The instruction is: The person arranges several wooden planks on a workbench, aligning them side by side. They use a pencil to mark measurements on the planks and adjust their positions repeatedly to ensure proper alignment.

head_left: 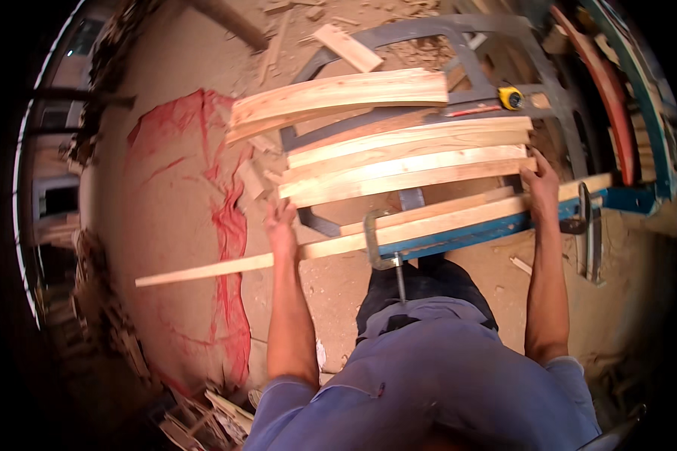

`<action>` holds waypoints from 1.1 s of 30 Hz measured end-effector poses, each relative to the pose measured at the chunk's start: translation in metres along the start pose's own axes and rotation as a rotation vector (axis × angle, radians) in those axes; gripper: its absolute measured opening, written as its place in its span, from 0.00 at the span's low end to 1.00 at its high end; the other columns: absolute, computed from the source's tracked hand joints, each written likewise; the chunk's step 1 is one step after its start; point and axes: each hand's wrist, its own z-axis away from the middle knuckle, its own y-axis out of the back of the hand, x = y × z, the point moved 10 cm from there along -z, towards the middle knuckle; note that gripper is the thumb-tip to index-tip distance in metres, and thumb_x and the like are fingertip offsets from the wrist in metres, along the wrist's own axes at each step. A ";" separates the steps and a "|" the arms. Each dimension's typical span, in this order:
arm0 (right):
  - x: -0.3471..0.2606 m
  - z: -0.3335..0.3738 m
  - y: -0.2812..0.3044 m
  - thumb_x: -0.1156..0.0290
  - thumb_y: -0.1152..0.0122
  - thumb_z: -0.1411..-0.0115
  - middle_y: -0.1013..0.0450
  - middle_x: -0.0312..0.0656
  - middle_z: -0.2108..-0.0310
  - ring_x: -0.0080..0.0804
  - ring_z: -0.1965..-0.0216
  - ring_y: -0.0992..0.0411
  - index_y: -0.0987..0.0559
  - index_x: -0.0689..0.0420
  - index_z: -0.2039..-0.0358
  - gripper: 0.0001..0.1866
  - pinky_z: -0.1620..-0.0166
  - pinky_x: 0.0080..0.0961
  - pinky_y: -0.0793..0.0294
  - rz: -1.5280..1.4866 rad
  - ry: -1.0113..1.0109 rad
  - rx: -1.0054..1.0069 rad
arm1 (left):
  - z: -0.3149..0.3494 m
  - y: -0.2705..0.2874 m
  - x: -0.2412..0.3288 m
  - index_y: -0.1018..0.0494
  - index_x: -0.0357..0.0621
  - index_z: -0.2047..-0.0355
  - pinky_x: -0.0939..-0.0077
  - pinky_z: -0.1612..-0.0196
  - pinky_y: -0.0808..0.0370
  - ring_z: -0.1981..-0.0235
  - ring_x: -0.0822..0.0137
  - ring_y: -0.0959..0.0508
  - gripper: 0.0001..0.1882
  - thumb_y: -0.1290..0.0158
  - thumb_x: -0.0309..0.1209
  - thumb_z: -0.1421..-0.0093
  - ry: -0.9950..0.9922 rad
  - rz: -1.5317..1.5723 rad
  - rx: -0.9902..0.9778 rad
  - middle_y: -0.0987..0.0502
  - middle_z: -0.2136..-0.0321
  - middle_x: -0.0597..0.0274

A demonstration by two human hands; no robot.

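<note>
From the head camera, both forearms reach forward. The left hand (280, 225) hovers blurred, fingers loose, just above the long wooden strip (203, 270). The right hand (541, 184) grasps the stacked planks (406, 161) at their right end, beside the clamp (380, 244).

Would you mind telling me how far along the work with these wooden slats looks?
Done: several slats lie stacked on the metal frame, and a C-clamp grips the long strip to the blue bench edge. In hand: the right hand rests at the stack's end, the left hand reaches near the strip. Left: cannot tell; a tape measure sits unused.
</note>
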 end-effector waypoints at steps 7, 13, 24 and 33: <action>-0.014 0.019 -0.028 0.81 0.38 0.38 0.25 0.46 0.40 0.30 0.45 0.26 0.32 0.68 0.31 0.34 0.41 0.25 0.29 -0.106 -0.002 -0.099 | 0.004 0.012 -0.016 0.45 0.24 0.28 0.75 0.34 0.36 0.39 0.65 0.27 0.35 0.49 0.30 0.30 -0.037 -0.111 0.064 0.26 0.39 0.49; -0.021 0.025 -0.034 0.83 0.39 0.39 0.27 0.46 0.39 0.33 0.41 0.27 0.32 0.68 0.32 0.34 0.38 0.28 0.30 -0.206 -0.032 -0.112 | 0.008 0.008 -0.004 0.46 0.24 0.28 0.71 0.34 0.35 0.36 0.59 0.28 0.36 0.49 0.30 0.30 -0.067 -0.100 0.079 0.30 0.35 0.42; -0.025 0.025 -0.032 0.84 0.40 0.40 0.22 0.42 0.45 0.27 0.49 0.25 0.31 0.65 0.31 0.34 0.47 0.22 0.28 -0.227 -0.015 -0.111 | 0.004 0.007 -0.020 0.47 0.25 0.27 0.69 0.30 0.39 0.35 0.60 0.30 0.34 0.51 0.30 0.28 -0.032 0.014 0.078 0.34 0.32 0.43; -0.048 0.044 -0.014 0.73 0.35 0.39 0.19 0.44 0.54 0.30 0.56 0.24 0.20 0.70 0.46 0.22 0.49 0.26 0.28 -0.014 -0.103 -0.012 | 0.026 0.004 -0.017 0.32 0.26 0.37 0.68 0.36 0.33 0.42 0.65 0.26 0.30 0.54 0.45 0.23 0.102 0.216 0.110 0.25 0.43 0.52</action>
